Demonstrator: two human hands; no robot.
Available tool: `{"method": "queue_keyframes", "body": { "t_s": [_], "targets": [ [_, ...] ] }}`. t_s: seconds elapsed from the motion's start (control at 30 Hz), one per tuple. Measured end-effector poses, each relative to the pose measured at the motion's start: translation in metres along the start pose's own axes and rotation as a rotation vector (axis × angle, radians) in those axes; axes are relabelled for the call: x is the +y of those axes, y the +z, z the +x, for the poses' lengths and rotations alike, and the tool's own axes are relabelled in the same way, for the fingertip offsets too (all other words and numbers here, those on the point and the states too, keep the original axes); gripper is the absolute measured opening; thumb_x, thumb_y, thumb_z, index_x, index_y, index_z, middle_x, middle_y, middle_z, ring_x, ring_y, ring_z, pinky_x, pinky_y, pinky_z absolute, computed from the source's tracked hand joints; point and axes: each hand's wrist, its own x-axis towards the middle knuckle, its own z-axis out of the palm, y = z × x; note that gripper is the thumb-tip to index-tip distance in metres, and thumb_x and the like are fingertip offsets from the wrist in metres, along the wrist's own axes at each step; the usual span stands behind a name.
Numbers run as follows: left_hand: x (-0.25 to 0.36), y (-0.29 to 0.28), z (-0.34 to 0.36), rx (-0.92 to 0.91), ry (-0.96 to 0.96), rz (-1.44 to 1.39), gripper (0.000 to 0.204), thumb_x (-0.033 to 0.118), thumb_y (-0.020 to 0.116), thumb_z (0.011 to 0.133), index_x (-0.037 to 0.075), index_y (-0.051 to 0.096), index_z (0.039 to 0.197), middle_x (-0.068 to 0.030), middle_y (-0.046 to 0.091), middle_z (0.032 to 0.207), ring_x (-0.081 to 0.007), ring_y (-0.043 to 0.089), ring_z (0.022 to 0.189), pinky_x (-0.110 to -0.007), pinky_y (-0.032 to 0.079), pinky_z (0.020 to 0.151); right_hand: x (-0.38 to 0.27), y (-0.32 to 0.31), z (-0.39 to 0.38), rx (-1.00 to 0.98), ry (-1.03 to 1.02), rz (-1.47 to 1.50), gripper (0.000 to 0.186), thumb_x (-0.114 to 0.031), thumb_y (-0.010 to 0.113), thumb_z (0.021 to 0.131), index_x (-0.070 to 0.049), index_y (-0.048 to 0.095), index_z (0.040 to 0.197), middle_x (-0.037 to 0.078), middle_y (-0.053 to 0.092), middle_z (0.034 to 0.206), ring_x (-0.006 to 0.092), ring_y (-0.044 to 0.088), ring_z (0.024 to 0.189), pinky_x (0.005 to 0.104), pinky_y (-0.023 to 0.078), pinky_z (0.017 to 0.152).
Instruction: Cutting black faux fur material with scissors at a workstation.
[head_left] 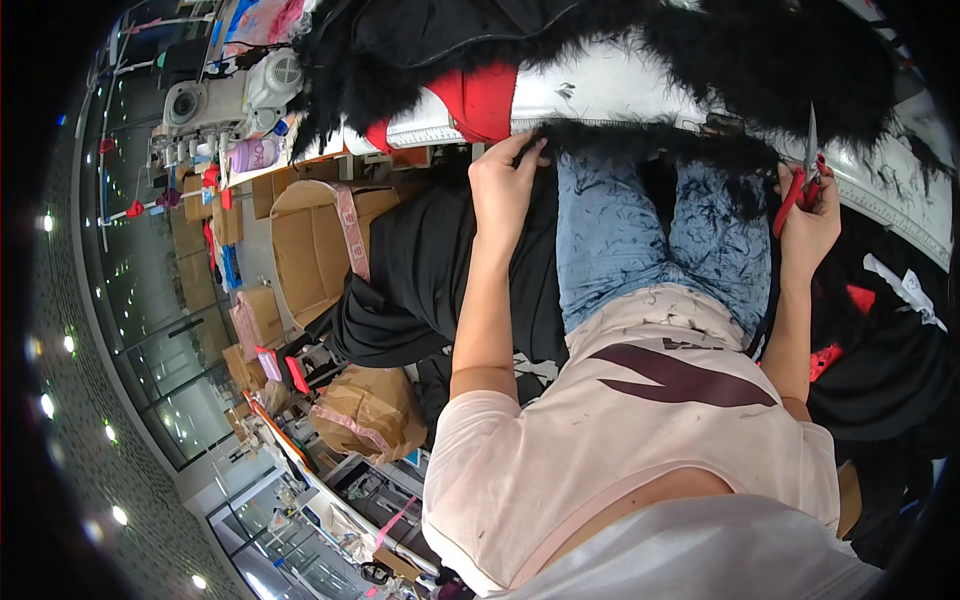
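My left hand (503,175) pinches the left end of a black feather trim strip (655,142), which stretches across above my jeans along the white table's edge. My right hand (813,215) grips red-handled scissors (805,185), their blades pointing up and slightly parted, beside the strip's right end; whether its fingers also hold the strip, I cannot tell. A long ruler (410,137) lies along the white tabletop (575,85). Red fabric (480,100) and a large mass of black feather material (770,60) lie on it beyond my hands.
A grey machine (230,95) stands at the table's left. Cardboard boxes (360,405) and draped black fabric (420,280) are to my left. More black fabric (870,370) lies to my right, with red pieces (858,298) and a crumpled white piece (895,285).
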Motion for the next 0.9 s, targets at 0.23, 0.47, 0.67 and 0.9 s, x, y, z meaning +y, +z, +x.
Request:
{"method": "queue_keyframes", "body": {
  "t_s": [0.23, 0.47, 0.67, 0.9],
  "targets": [
    [-0.002, 0.003, 0.008, 0.081, 0.349, 0.359, 0.015, 0.004, 0.067, 0.081, -0.004, 0.064, 0.093, -0.0199, 0.065, 0.085, -0.0338, 0.064, 0.078, -0.036, 0.051, 0.069, -0.002, 0.0, 0.001, 0.024, 0.007, -0.023, 0.019, -0.003, 0.072, 0.083, 0.001, 0.06, 0.097, 0.002, 0.065, 0.087, 0.0061, 0.059, 0.073, 0.0205, 0.049, 0.068],
    [0.024, 0.009, 0.016, -0.091, -0.023, -0.071, 0.015, 0.008, 0.069, 0.081, -0.007, 0.065, 0.084, -0.0126, 0.066, 0.069, -0.0148, 0.066, 0.06, -0.028, 0.049, 0.059, -0.026, -0.016, 0.021, 0.122, -0.031, -0.019, 0.016, -0.008, 0.072, 0.084, 0.001, 0.063, 0.093, 0.002, 0.064, 0.082, 0.0063, 0.057, 0.072, 0.0205, 0.046, 0.067],
    [0.106, 0.059, 0.067, -0.26, 0.126, -0.16, 0.027, 0.015, 0.069, 0.081, -0.009, 0.066, 0.093, -0.0123, 0.067, 0.067, -0.0142, 0.067, 0.061, -0.027, 0.05, 0.057, -0.071, -0.053, 0.119, 0.473, -0.56, -0.32, 0.028, -0.024, 0.076, 0.082, -0.001, 0.067, 0.096, 0.003, 0.065, 0.075, 0.0066, 0.055, 0.067, 0.0224, 0.045, 0.066],
    [0.12, 0.1, 0.081, -0.365, 0.037, -0.369, 0.023, 0.013, 0.067, 0.082, -0.01, 0.065, 0.087, -0.0107, 0.068, 0.069, -0.0127, 0.066, 0.059, -0.024, 0.049, 0.055, -0.08, -0.037, 0.036, -0.506, -0.035, 0.009, 0.017, -0.009, 0.058, 0.089, -0.001, 0.055, 0.103, 0.003, 0.056, 0.081, 0.0128, 0.055, 0.074, 0.0266, 0.047, 0.069]
  ]
}}
